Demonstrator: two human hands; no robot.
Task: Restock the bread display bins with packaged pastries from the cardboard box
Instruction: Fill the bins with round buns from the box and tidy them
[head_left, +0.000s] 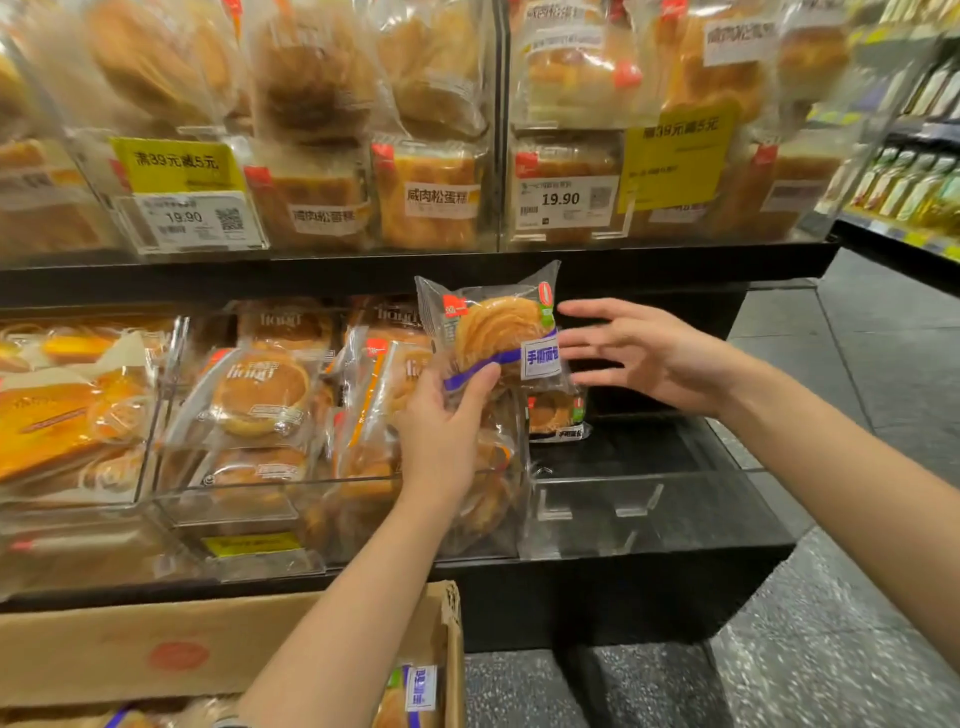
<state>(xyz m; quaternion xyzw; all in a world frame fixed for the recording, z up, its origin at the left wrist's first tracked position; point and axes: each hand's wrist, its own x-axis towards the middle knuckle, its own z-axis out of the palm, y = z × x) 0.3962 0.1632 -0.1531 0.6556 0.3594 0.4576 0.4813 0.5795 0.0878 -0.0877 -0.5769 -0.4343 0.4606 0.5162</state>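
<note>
Head view, looking down at a two-tier display. Left hand (441, 415) is holding a packaged pastry (493, 332) upright by its lower edge, thumb pressing on the front of the wrapper, fingers behind it. The pack is clear plastic with a round swirled pastry inside, a purple band and a white label with purple characters. It is sitting in the air above the divider between the middle bin (332, 499) and the right bin (639, 499) of the lower tier.

Right hand (639, 353) is hovering just right of the pack, fingers straight and spread wide, gripping nothing; the fingertips are reaching close to the label edge, contact cannot be told.

Right bin is holding one matching pack (558, 415) lying at its back left corner, just below the held pastry. Middle bin is carrying stacked round pastries in clear wrappers. Left bin (78, 415) is holding orange-wrapped items.

Cardboard box (218, 649) is sitting at the bottom left, in front of the display; the left forearm is crossing over it. Inside, near its right wall, another pack (415, 696) with the same purple label is showing.

Upper tier is carrying bagged breads behind yellow promo signs (176, 163) and price tags (563, 200) reading 19.90. Bottles (914, 187) are standing on a shelf at the far right, blurred.
</note>
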